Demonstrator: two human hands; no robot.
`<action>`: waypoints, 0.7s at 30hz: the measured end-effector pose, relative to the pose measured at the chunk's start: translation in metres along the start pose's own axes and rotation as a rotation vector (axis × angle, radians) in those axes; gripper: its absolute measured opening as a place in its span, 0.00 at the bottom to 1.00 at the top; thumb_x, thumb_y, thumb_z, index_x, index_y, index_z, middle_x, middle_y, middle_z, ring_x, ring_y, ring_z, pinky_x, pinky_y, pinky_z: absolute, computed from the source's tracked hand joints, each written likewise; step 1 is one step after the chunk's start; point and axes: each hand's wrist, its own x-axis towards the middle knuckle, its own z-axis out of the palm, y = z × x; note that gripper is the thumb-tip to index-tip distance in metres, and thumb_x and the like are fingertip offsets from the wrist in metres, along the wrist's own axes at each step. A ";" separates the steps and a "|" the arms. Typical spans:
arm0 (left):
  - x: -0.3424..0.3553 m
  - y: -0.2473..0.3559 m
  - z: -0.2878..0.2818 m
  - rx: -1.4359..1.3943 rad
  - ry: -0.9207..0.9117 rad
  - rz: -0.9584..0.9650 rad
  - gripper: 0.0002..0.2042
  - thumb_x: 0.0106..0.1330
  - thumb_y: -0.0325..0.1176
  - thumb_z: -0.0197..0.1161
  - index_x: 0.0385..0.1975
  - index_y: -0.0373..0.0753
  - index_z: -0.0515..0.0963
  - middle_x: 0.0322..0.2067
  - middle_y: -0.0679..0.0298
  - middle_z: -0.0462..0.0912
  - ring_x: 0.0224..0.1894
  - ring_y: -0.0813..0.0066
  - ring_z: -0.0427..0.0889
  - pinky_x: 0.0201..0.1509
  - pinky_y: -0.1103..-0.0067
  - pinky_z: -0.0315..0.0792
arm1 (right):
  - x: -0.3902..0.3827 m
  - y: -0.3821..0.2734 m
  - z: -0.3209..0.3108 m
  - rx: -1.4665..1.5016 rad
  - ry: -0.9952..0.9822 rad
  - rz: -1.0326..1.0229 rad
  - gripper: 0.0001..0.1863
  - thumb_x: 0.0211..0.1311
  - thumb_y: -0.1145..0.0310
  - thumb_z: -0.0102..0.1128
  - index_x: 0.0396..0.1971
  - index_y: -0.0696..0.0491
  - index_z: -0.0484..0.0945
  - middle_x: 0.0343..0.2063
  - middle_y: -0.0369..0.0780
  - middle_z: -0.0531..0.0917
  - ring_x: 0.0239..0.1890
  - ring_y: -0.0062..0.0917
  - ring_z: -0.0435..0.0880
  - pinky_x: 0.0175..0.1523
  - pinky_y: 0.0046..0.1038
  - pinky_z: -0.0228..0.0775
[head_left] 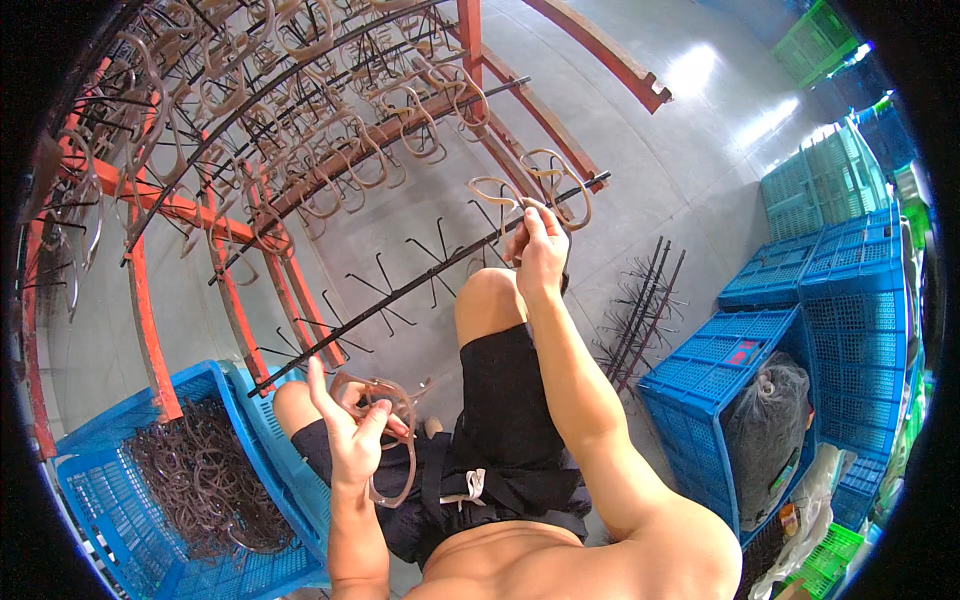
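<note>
My right hand (537, 245) grips a beige looped piece (485, 190) near the right end of a black rod (365, 312) with branching wire hooks. Another beige loop (580, 210) is at that end. My left hand (350, 435), lower down near the rod's left part, holds some translucent brownish looped pieces (408, 470), its index finger extended upward. Beside it on the left, a blue crate (95, 495) contains a heap of dark looped pieces (205, 470). My knees lie below the rod.
Red metal racks (150, 180) hung with looped pieces fill the upper left. Spare hooked rods (650, 310) lie at right beside stacked blue crates (850, 320), one holding a dark bag (765, 440). Pale green crates (810, 185) and a grey floor (690, 150) show behind.
</note>
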 end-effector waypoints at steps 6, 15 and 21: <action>0.000 0.001 -0.007 -0.233 -0.007 -0.179 0.20 0.68 0.28 0.43 0.59 0.45 0.50 0.33 0.56 0.75 0.21 0.67 0.79 0.25 0.75 0.79 | 0.001 0.002 0.002 -0.033 -0.030 0.006 0.10 0.64 0.70 0.49 0.42 0.56 0.75 0.14 0.29 0.67 0.10 0.11 0.62 0.14 0.16 0.54; -0.003 -0.005 -0.017 -0.476 -0.077 -0.263 0.08 0.71 0.31 0.41 0.46 0.43 0.59 0.32 0.55 0.76 0.24 0.72 0.81 0.21 0.77 0.79 | -0.004 0.016 0.013 -0.457 -0.057 -0.229 0.10 0.62 0.70 0.53 0.41 0.55 0.78 0.12 0.24 0.65 0.10 0.07 0.57 0.14 0.14 0.47; 0.003 0.003 -0.015 -0.544 0.109 -0.208 0.04 0.68 0.29 0.45 0.39 0.45 0.62 0.29 0.59 0.76 0.26 0.73 0.78 0.19 0.79 0.77 | 0.003 0.017 0.008 -0.545 -0.009 -0.287 0.10 0.60 0.69 0.54 0.38 0.55 0.79 0.17 0.30 0.75 0.19 0.11 0.67 0.25 0.16 0.61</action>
